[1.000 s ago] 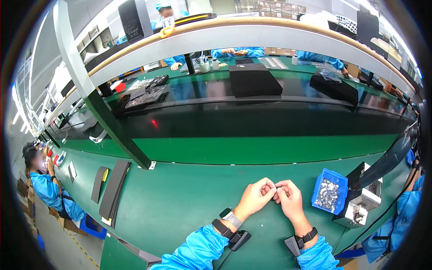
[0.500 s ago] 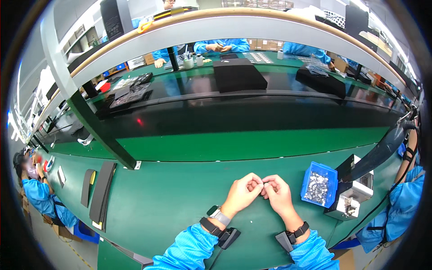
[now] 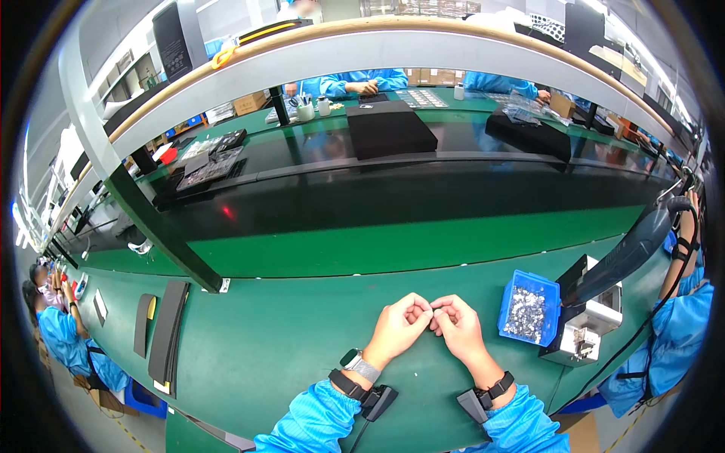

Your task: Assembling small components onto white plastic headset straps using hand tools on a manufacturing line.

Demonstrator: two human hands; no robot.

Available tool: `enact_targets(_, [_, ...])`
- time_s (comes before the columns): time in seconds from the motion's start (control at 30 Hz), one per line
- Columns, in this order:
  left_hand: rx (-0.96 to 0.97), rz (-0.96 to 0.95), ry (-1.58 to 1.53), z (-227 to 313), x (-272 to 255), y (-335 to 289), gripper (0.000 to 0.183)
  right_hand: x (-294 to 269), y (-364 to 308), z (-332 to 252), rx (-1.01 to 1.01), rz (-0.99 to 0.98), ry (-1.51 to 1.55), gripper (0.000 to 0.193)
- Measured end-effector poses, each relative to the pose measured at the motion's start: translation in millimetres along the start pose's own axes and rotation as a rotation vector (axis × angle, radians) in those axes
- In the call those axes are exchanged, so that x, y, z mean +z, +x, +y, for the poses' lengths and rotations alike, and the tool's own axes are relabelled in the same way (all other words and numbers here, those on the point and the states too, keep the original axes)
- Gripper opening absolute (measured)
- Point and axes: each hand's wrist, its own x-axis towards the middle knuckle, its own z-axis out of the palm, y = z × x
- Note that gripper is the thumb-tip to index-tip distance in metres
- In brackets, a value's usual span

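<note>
My left hand point(image 3: 402, 325) and my right hand point(image 3: 458, 329) meet fingertip to fingertip above the green table point(image 3: 287, 347). Both are closed in a pinch. Whatever lies between the fingertips is too small or too hidden to name. To the right of my right hand stands a blue bin point(image 3: 504, 317) filled with many small metallic parts point(image 3: 526, 311). Just beyond it is a small metal device point(image 3: 581, 341) with a black base. A tiny pale speck point(image 3: 415, 374) lies on the table between my forearms.
Dark flat strips point(image 3: 169, 332) lie at the left. A green post point(image 3: 162, 230) rises from the table to an overhead shelf point(image 3: 362, 45). A thick dark hose point(image 3: 630, 253) arches over the device. Beyond runs a black conveyor point(image 3: 317, 196) with a black block point(image 3: 389, 130). Co-workers sit on both sides and opposite.
My hands stay pinched together, with the fingers slightly shifted. The whole view has turned a little, so the bin and shelf appear slightly further left.
</note>
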Motion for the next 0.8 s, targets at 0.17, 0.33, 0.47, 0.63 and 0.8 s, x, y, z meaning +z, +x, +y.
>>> enact_targets(0.17, [-0.022, -0.02, -0.04, 0.3, -1.4, -0.1, 0.007, 0.6, -0.3, -3.4, -0.004, 0.002, 0.002, 0.013])
enact_targets(0.33, [-0.025, -0.021, -0.03, -1.6, -0.8, -0.1, 0.007, 0.1, -0.8, -5.1, 0.002, -0.005, -0.019, 0.013])
enact_targets(0.47, [-0.031, -0.027, -0.027, -0.4, -0.4, -0.6, 0.007, -0.8, -0.9, -3.4, 0.0, -0.004, -0.008, 0.013])
enact_targets(0.63, [-0.036, -0.025, -0.024, -4.0, -0.9, 0.1, 0.008, -1.2, 0.0, 0.9, -0.007, -0.008, -0.022, 0.013])
enact_targets(0.8, [-0.029, -0.025, -0.007, 1.9, -0.9, -0.2, 0.008, -1.4, 0.0, 0.6, -0.02, -0.001, -0.01, 0.013])
